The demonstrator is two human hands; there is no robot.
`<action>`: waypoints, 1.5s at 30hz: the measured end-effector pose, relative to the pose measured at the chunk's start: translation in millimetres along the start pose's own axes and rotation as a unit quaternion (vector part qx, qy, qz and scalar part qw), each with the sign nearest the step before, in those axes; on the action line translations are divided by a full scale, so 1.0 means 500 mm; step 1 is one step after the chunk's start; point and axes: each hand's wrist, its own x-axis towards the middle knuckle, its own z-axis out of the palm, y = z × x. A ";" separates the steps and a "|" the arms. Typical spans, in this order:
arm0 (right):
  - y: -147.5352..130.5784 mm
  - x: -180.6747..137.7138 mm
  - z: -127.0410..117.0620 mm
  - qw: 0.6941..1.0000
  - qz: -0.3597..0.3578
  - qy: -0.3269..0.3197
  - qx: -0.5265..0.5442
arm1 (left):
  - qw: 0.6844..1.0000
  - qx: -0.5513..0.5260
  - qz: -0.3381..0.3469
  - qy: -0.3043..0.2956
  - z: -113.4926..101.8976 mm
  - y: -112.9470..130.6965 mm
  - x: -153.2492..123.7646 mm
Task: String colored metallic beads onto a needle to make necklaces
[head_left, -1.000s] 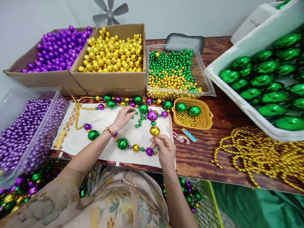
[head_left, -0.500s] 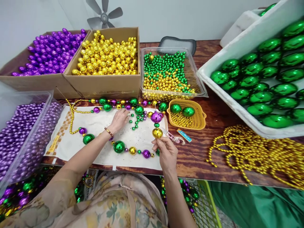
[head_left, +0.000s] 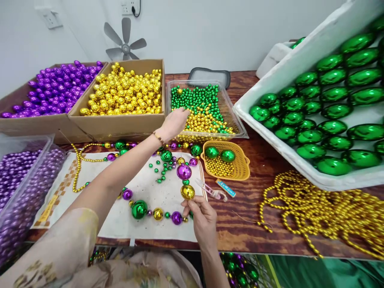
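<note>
My right hand [head_left: 202,220] is closed, thumb and fingers pinched at the lower side of a large gold bead [head_left: 188,192] on the beaded necklace. Above that bead run a small green bead and a large purple bead [head_left: 184,171]. The necklace's strand, with a big green bead [head_left: 139,209] among others, curves over a white cloth [head_left: 117,224]. My left hand [head_left: 175,122] reaches over a clear plastic tray [head_left: 240,130] of small green and gold beads; its fingertips are hidden from view. Loose small green beads [head_left: 163,173] lie on the cloth.
Cardboard boxes hold purple beads [head_left: 64,90] and gold beads [head_left: 126,94]. A foam box [head_left: 246,108] of big green beads leans at the right above gold bead strands [head_left: 327,212]. A yellow basket [head_left: 246,168], thread snips [head_left: 216,194] and a blue packet [head_left: 225,188] lie nearby.
My left hand has moved from the loose beads on the cloth, up and away to the clear tray. My right hand keeps its pinch at the gold bead. The camera view has tilted up.
</note>
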 end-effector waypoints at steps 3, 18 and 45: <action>-0.012 0.003 -0.006 1.000 0.001 -0.002 0.002 | 0.982 0.125 -0.061 -0.127 0.033 -0.028 0.096; 0.001 0.008 -0.044 0.998 0.003 0.047 0.032 | 0.988 0.093 -0.037 -0.119 0.049 -0.056 0.116; -0.057 -0.009 0.013 0.997 -0.042 0.032 -0.050 | 0.597 -0.771 -0.219 -0.041 -0.097 0.091 -0.284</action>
